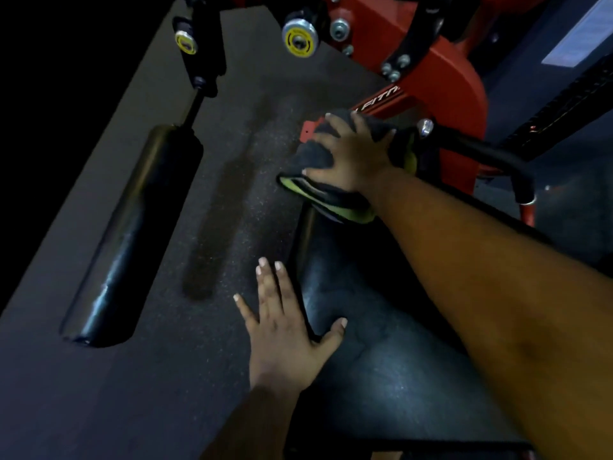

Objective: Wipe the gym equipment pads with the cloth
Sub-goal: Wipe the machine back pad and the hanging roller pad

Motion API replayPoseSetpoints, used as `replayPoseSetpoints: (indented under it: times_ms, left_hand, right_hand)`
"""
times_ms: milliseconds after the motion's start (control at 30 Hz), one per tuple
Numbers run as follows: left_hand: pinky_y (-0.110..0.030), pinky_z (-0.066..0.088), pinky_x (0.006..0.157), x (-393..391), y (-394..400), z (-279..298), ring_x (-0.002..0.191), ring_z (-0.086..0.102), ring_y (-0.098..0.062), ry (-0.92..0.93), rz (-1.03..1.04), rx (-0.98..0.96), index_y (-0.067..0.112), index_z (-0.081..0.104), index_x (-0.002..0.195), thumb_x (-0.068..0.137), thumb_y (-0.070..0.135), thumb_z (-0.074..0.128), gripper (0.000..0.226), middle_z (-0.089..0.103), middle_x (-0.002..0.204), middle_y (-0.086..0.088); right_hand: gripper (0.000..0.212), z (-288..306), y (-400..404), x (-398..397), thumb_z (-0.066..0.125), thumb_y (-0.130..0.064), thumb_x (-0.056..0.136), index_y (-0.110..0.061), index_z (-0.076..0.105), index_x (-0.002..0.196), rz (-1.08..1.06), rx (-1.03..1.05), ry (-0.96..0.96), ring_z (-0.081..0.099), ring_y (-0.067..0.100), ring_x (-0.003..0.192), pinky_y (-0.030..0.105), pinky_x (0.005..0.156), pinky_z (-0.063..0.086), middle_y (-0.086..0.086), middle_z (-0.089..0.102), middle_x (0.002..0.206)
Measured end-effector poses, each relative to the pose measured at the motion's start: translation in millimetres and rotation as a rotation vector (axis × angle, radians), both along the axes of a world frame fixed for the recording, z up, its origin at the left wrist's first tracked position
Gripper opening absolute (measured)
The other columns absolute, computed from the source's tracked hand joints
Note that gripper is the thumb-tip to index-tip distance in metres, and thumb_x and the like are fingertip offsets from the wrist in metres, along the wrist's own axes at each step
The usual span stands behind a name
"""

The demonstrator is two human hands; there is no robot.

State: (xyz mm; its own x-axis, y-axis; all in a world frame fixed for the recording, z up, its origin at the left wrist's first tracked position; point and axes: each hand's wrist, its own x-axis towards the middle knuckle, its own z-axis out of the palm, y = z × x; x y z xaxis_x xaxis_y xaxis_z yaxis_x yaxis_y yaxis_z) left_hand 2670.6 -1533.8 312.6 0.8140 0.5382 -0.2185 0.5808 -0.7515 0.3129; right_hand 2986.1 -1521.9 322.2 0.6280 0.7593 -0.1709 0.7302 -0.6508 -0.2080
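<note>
A dark padded seat (381,353) of a red gym machine fills the lower right. At its far end my right hand (351,154) presses flat on a dark grey cloth with a yellow-green edge (315,157), fingers spread over it. My left hand (285,323) rests open on the seat's left edge, thumb on the pad and fingers out over the floor. A black roller pad (132,234) hangs on a rod at the left, apart from both hands.
The red machine frame (441,78) with bolts and yellow-capped knobs (300,39) stands at the top. A black handle bar (477,151) curves right of the cloth. Speckled dark rubber floor (212,180) lies between the roller pad and the seat.
</note>
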Motion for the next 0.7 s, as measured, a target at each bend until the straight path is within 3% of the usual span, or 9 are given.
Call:
replayPoseSetpoints:
  times_ms: [67, 200, 267, 333, 367, 433, 500, 567, 700]
  left_hand:
    - [-0.063, -0.008, 0.122, -1.1, 0.1, 2.3, 0.156, -0.02, -0.022, -0.052, 0.006, -0.031, 0.011, -0.031, 0.154, 0.081, 0.09, 0.037, 0.128, -0.033, 0.165, -0.008]
    - [-0.061, -0.006, 0.124, -14.3, 5.6, 11.9, 0.158, -0.01, -0.016, -0.355, 0.091, -0.257, 0.015, -0.016, 0.16, 0.09, 0.081, 0.036, 0.109, -0.02, 0.17, -0.003]
    - [-0.061, -0.003, 0.125, -30.5, 5.6, 14.1, 0.158, -0.006, -0.013, -0.46, 0.175, -0.345, 0.019, -0.008, 0.161, 0.096, 0.075, 0.031, 0.095, -0.012, 0.171, 0.001]
    - [-0.061, -0.003, 0.124, -48.5, 2.5, 10.5, 0.158, -0.004, -0.011, -0.428, 0.18, -0.356, 0.022, -0.005, 0.162, 0.098, 0.074, 0.026, 0.089, -0.009, 0.172, 0.003]
    - [-0.061, -0.003, 0.124, -54.9, 0.9, 7.3, 0.158, -0.004, -0.01, -0.393, 0.159, -0.344, 0.022, -0.006, 0.162, 0.098, 0.074, 0.024, 0.088, -0.009, 0.172, 0.003]
    - [-0.06, -0.006, 0.125, -61.0, -0.1, 0.9, 0.158, -0.006, -0.01, -0.345, 0.098, -0.326, 0.022, -0.008, 0.162, 0.098, 0.073, 0.02, 0.087, -0.011, 0.171, 0.003]
    - [-0.059, -0.007, 0.125, -58.9, 2.0, 0.7, 0.158, -0.005, -0.01, -0.374, 0.091, -0.347, 0.02, -0.006, 0.163, 0.1, 0.07, 0.019, 0.084, -0.01, 0.171, 0.003]
    - [-0.06, -0.006, 0.125, -59.7, 2.7, 6.1, 0.158, -0.001, -0.011, -0.466, 0.121, -0.397, 0.016, 0.002, 0.163, 0.101, 0.067, 0.019, 0.082, -0.005, 0.172, 0.001]
    - [-0.062, 0.0, 0.125, -77.7, 2.0, 16.2, 0.158, 0.0, -0.013, -0.565, 0.16, -0.514, 0.012, 0.006, 0.163, 0.101, 0.068, 0.022, 0.085, -0.001, 0.172, -0.002]
  right_hand:
    - [0.08, 3.4, 8.2, -20.9, 0.046, -0.081, 0.076, -0.039, 0.05, 0.144, -0.098, -0.056, -0.003, 0.003, 0.04, 0.155, 0.085, 0.107, 0.01, -0.007, 0.018, 0.169]
    - [0.073, -1.5, -41.5, -124.9, 0.039, -0.076, 0.079, -0.035, 0.064, 0.134, 0.153, 0.105, -0.084, 0.012, 0.036, 0.157, 0.082, 0.106, 0.019, -0.004, 0.042, 0.159]
    - [0.073, -11.1, -73.3, -155.0, 0.041, -0.08, 0.082, -0.042, 0.053, 0.143, 0.308, 0.091, -0.089, 0.009, 0.032, 0.158, 0.083, 0.107, 0.015, -0.007, 0.036, 0.163]
    - [0.082, -12.3, -83.9, -126.0, 0.038, -0.087, 0.082, -0.047, 0.035, 0.153, 0.425, 0.075, -0.064, 0.001, 0.03, 0.159, 0.084, 0.109, 0.012, -0.008, 0.02, 0.17]
    - [0.087, -8.7, -79.8, -105.5, 0.036, -0.09, 0.081, -0.048, 0.026, 0.156, 0.369, 0.077, -0.028, -0.002, 0.031, 0.159, 0.084, 0.109, 0.011, -0.008, 0.011, 0.172]
    - [0.092, -5.0, -66.5, -88.1, 0.035, -0.091, 0.077, -0.052, 0.014, 0.158, 0.018, 0.029, 0.018, -0.009, 0.031, 0.158, 0.085, 0.108, 0.007, -0.011, -0.004, 0.172]
    - [0.092, -5.5, -54.6, -117.5, 0.029, -0.088, 0.075, -0.052, 0.012, 0.158, -0.232, -0.001, -0.013, -0.007, 0.032, 0.158, 0.084, 0.109, 0.007, -0.011, -0.007, 0.172]
    - [0.089, -3.4, -64.8, -178.8, 0.032, -0.083, 0.078, -0.048, 0.018, 0.159, -0.205, 0.059, -0.08, -0.001, 0.034, 0.158, 0.082, 0.109, 0.012, -0.008, -0.001, 0.173]
    - [0.081, -8.5, -140.9, -303.7, 0.048, -0.073, 0.083, -0.04, 0.035, 0.157, 0.118, 0.125, -0.056, 0.003, 0.035, 0.158, 0.079, 0.11, 0.014, -0.003, 0.013, 0.172]
